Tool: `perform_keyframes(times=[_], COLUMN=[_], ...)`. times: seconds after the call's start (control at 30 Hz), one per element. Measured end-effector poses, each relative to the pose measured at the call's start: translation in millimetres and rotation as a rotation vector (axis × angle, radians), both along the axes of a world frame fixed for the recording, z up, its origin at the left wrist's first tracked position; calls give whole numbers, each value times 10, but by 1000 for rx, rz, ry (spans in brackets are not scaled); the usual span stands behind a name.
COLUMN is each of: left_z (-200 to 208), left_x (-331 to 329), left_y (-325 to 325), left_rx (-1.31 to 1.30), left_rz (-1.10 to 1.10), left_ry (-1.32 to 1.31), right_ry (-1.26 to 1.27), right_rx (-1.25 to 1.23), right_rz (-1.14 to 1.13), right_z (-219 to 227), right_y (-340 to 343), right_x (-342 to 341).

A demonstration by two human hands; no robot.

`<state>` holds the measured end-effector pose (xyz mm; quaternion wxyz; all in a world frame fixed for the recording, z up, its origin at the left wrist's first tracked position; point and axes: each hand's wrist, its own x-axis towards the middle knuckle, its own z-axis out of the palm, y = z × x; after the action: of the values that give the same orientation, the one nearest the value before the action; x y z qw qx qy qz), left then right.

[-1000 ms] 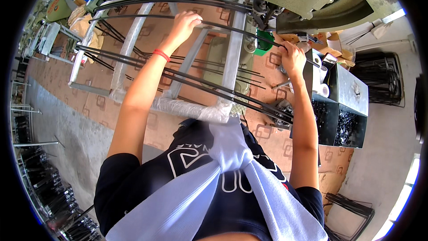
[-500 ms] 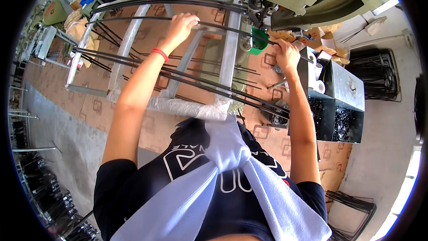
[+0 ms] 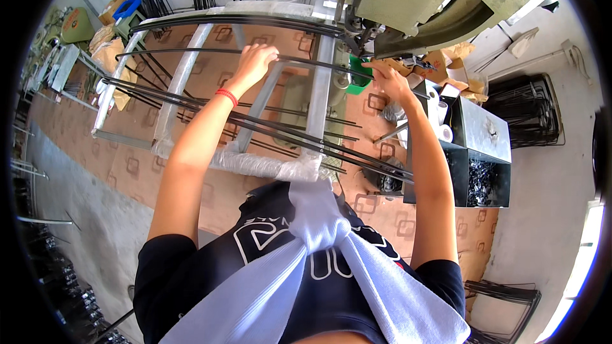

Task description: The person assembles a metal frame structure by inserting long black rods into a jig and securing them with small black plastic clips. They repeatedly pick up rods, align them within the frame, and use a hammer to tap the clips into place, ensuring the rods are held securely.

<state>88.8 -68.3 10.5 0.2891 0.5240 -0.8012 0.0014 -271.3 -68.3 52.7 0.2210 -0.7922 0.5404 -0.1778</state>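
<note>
A long thin black rod (image 3: 191, 51) stretches across the metal rack (image 3: 322, 89), held by both my hands. My left hand (image 3: 256, 64), with a red band at its wrist, has its fingers curled round the rod near its middle. Toward the rod's right end, my right hand (image 3: 390, 81) grips it with bent fingers; the fingertips are partly hidden. Several more black rods (image 3: 287, 129) lie over the rack's near part, closer to my body. Another bundle of dark rods (image 3: 255, 19) rests along its far edge, running to the machine (image 3: 408, 0).
Clear film wraps the rack's near bar (image 3: 255, 164). At the right stands a metal bin (image 3: 488, 181) with small black parts, white rolls (image 3: 444, 132) beside it. A green container (image 3: 359, 76) sits below the machine. Bent black frames (image 3: 526, 111) hang on the right wall.
Both hands stay on the rod. It has come nearer to me and shifted left over the rack, my right hand moving left with it. The whole view has also shifted slightly.
</note>
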Motion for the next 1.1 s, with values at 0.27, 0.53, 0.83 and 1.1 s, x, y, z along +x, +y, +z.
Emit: perform_keyframes(times=[0.27,0.53,0.83,1.1], left_z=[74,891,1051,668], left_x=[-81,-1379,-2708,-3591], left_y=[171,1423,1437,1313], left_rx=[-157,99,272,366], left_rz=[-27,-525,-771,-684], left_ry=[22,456,503,526], right_ry=[110,53,550,378], right_rx=[-200,-74,467,283], right_rz=[-288,-729,-289,-333], right_z=[-186,22,-1659,-1336], right_y=[-166,1447,2427,2384], right_x=[-495,-2244,-3266,-3471])
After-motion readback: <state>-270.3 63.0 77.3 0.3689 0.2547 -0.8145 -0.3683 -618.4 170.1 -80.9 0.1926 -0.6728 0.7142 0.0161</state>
